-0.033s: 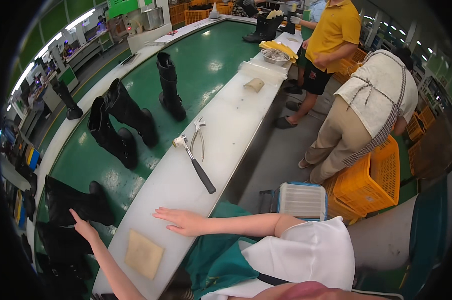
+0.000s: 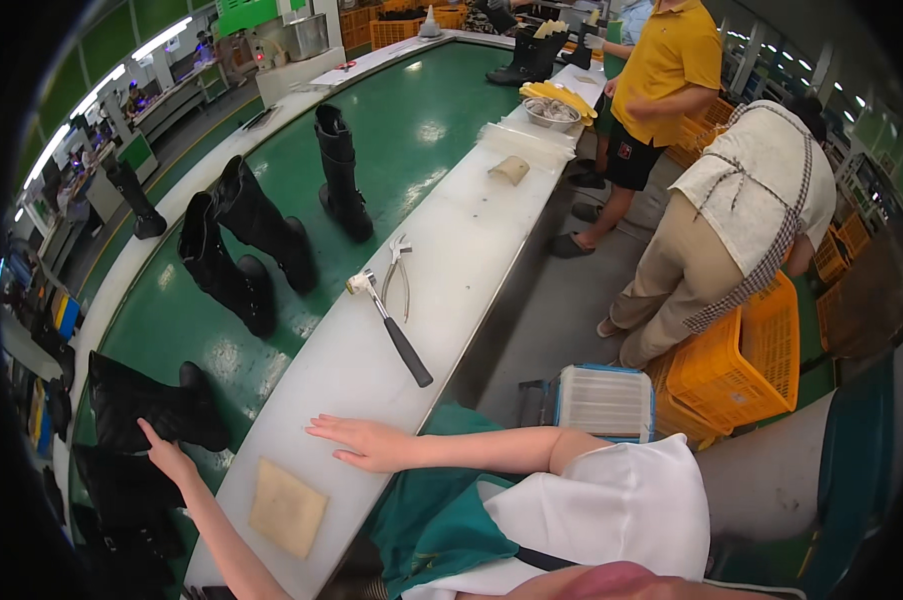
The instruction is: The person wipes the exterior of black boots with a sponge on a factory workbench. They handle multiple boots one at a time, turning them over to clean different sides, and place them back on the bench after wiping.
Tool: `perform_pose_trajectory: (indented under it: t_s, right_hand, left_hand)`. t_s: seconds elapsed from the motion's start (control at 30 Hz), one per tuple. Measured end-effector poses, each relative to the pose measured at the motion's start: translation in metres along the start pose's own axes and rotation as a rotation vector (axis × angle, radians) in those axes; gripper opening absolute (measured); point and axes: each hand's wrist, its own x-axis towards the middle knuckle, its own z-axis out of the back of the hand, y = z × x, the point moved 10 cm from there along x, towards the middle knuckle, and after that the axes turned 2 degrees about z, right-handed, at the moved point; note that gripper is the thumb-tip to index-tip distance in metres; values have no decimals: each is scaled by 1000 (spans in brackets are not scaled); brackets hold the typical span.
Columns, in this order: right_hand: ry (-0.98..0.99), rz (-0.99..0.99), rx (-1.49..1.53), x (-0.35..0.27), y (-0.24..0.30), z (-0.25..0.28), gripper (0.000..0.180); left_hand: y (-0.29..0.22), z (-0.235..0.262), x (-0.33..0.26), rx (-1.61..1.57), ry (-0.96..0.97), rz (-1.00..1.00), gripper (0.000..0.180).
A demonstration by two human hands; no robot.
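My left hand (image 2: 173, 463) reaches over the green surface with its index finger stretched out. The fingertip touches, or nearly touches, a black boot (image 2: 136, 405) lying on its side, and no object shows in that hand. My right hand (image 2: 369, 443) lies flat on the white bench top (image 2: 301, 400), fingers extended and holding nothing. Between my arms a square beige pad (image 2: 287, 507) rests on the bench. Farther up lie a hammer (image 2: 399, 340) with a black handle and a pair of metal pincers (image 2: 399, 277). More dark boots (image 2: 121, 488) lie beside my left forearm.
Several black boots (image 2: 343, 180) stand on the green table surface (image 2: 391, 120). A curved beige piece (image 2: 509, 170) and a metal bowl (image 2: 551, 113) sit farther along the bench. At the right, one person (image 2: 741, 190) bends over orange crates (image 2: 736, 350); another wears a yellow shirt (image 2: 671, 55).
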Motion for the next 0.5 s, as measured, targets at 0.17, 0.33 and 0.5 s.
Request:
perform_pose_trajectory:
  t_s: [0.17, 0.33, 0.5]
  right_hand:
    - [4, -33, 96, 2, -5, -6, 55]
    - [-69, 85, 249, 53, 60, 21, 51]
    - [-268, -4, 574, 112, 63, 27, 43]
  left_hand:
    - [-66, 11, -83, -308, -105, 58, 53]
    - [-101, -18, -171, -560, -88, 140, 51]
    - [-111, -83, -238, -482, 34, -77, 49]
